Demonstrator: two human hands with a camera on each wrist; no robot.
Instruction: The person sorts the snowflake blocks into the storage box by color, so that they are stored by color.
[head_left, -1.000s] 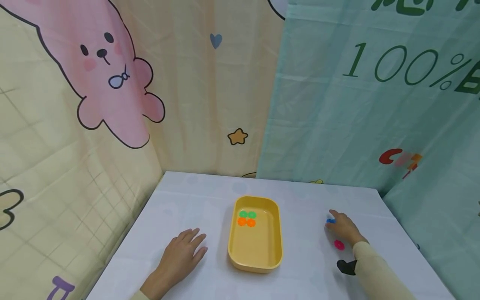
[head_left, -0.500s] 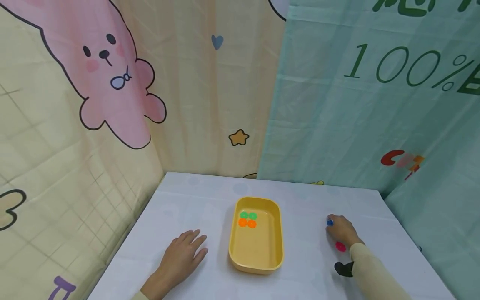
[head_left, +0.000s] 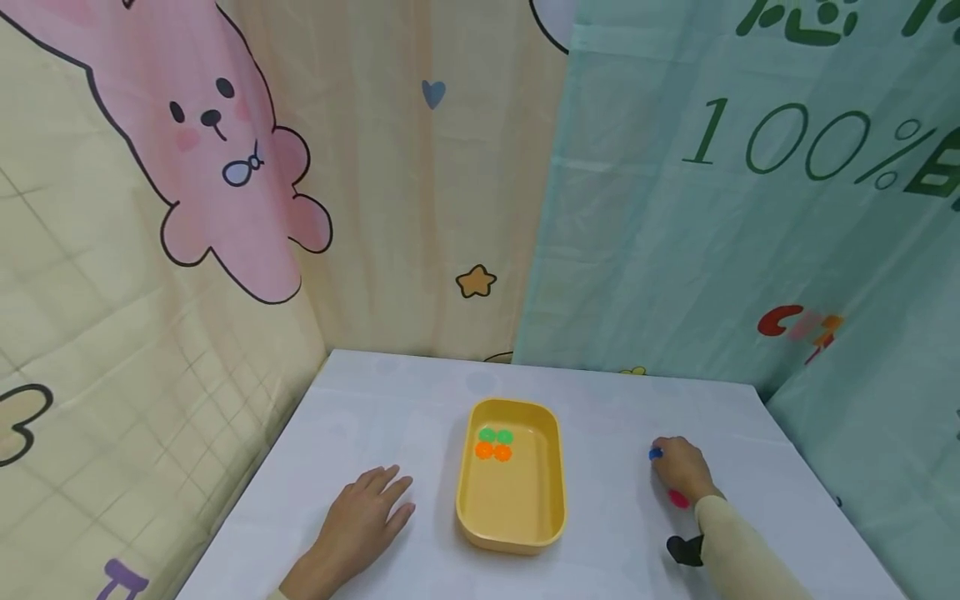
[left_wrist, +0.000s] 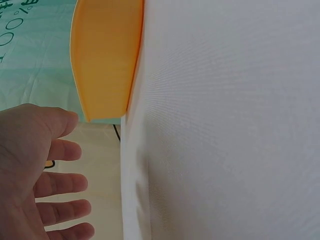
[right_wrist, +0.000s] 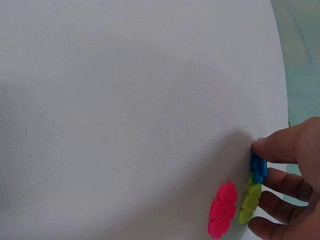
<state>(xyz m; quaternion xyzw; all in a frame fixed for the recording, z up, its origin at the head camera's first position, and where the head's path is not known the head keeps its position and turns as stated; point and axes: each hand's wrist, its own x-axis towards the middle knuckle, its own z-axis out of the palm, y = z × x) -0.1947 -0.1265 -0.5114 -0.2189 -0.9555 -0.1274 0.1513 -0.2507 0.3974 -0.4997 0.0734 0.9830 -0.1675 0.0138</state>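
Observation:
My right hand is low over the right side of the white table, its thumb and index finger pinching a blue flower-shaped plastic piece. Just below that piece, close to the other fingers, is a yellow-green flower piece; in the head view the hand hides it. A pink flower piece lies flat on the table near the wrist. My left hand rests at the left with fingers relaxed and spread, holding nothing. Between the hands stands a yellow tray with two green pieces and two orange pieces.
The white table ends at patterned curtains behind and to both sides. In the left wrist view the tray's outer wall rises beyond the thumb. A black strap end sticks out from the right sleeve.
The right hand's fingers have drawn in round the blue flower piece, which they were reaching over a second ago. The hand has shifted slightly toward me. The left hand stays in place.

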